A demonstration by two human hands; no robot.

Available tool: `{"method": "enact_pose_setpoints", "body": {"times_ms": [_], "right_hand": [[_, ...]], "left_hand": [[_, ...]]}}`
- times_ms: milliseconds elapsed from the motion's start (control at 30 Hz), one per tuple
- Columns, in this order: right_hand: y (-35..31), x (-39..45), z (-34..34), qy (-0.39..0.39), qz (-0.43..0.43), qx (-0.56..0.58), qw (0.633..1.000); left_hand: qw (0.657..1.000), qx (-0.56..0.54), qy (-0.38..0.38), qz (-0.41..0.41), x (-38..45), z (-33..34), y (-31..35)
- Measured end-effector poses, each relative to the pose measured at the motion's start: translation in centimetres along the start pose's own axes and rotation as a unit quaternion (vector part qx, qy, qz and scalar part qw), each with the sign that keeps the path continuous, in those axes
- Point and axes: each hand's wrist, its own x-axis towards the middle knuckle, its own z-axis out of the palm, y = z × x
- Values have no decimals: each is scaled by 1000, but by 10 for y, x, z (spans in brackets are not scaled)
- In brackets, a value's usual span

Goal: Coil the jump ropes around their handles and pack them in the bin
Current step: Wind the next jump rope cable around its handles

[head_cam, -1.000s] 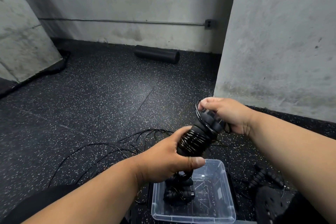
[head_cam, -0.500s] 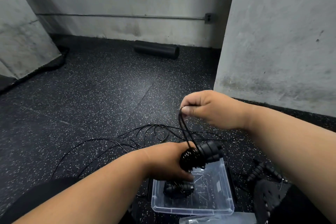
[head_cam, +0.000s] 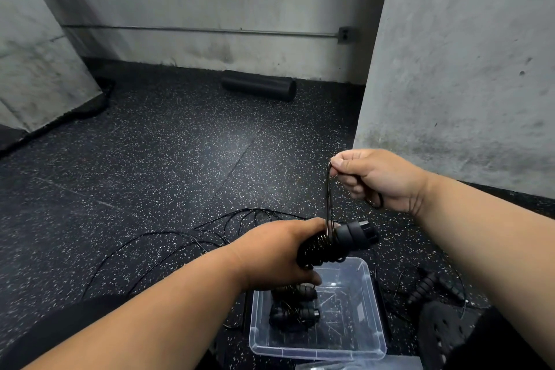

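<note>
The clear bin (head_cam: 377, 336) sits on the speckled floor directly below my hands, placed there, I judge, so a finished bundle can drop straight in; two coiled ropes (head_cam: 295, 305) already lie inside it. Loose rope (head_cam: 168, 237) trails across the floor to the left, and another pair of handles (head_cam: 428, 287) lies right of the bin, unpacked. My left hand (head_cam: 276, 255) is wrapped around the coiled handles (head_cam: 336, 242), holding them level above the bin. My right hand (head_cam: 375, 179) sits above and slightly right of them, thumb and finger pinching the last loop of rope (head_cam: 329, 198) taut, presumably to tuck it.
</note>
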Motion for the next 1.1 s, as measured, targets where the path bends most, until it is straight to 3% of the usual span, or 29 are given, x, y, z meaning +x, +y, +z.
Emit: {"method": "enact_pose_setpoints", "body": {"times_ms": [100, 167, 233, 300, 433, 533, 633, 833, 933, 1100], "right_hand": [[9, 0, -1, 31, 40, 35, 998], [19, 1, 0, 59, 65, 65, 994], [28, 0, 6, 60, 94, 36, 993], [35, -2, 16, 43, 117, -14, 992], [39, -6, 39, 34, 141, -49, 988], [32, -8, 47, 27, 161, 12, 986], [22, -12, 44, 21, 131, 48, 990], [8, -20, 34, -30, 20, -4, 999], [3, -21, 28, -17, -18, -14, 1000], [0, -22, 23, -21, -3, 88, 996]], "left_hand": [[999, -15, 49, 0, -1, -2, 5], [990, -116, 83, -19, -5, -2, 7], [952, -277, 123, -44, -7, -3, 7], [918, -364, 141, -69, -7, -7, 5], [905, -388, 163, -71, -5, -15, -3], [873, -425, 210, -114, -2, -20, -8], [824, -503, 209, -153, 2, -21, -8], [756, -612, 186, -136, 4, -22, -2], [735, -643, 173, -129, 5, -20, 0], [711, -676, 145, -127, 4, -11, 10]]}}
